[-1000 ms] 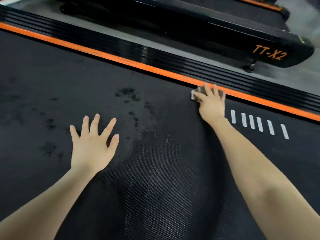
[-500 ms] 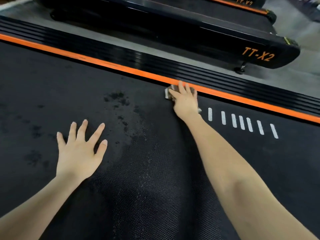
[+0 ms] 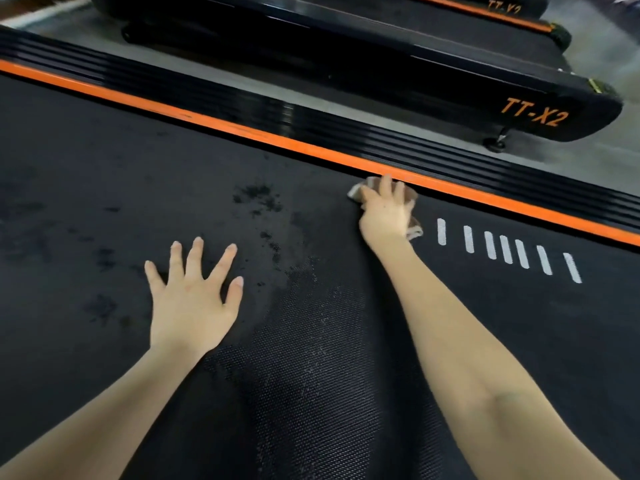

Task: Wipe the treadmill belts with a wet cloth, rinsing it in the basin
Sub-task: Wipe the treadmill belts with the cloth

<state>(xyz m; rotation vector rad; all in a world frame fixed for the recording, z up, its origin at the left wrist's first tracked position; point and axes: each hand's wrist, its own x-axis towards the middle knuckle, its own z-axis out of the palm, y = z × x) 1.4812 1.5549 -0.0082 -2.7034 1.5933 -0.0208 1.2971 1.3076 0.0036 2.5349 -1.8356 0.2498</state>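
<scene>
A black textured treadmill belt fills most of the view, with dark wet patches left of centre. My right hand presses a small grey-brown cloth flat on the belt, right beside the orange side strip. The cloth shows only at its edges around my fingers and wrist. My left hand lies flat on the belt with fingers spread and nothing in it. No basin is in view.
White dash marks are printed on the belt to the right of my right hand. Beyond the orange strip runs a ribbed black side rail, then grey floor, then another treadmill marked TT-X2.
My right hand with the cloth has slid left along the orange strip, away from the white dash marks. My left hand stays flat on the belt.
</scene>
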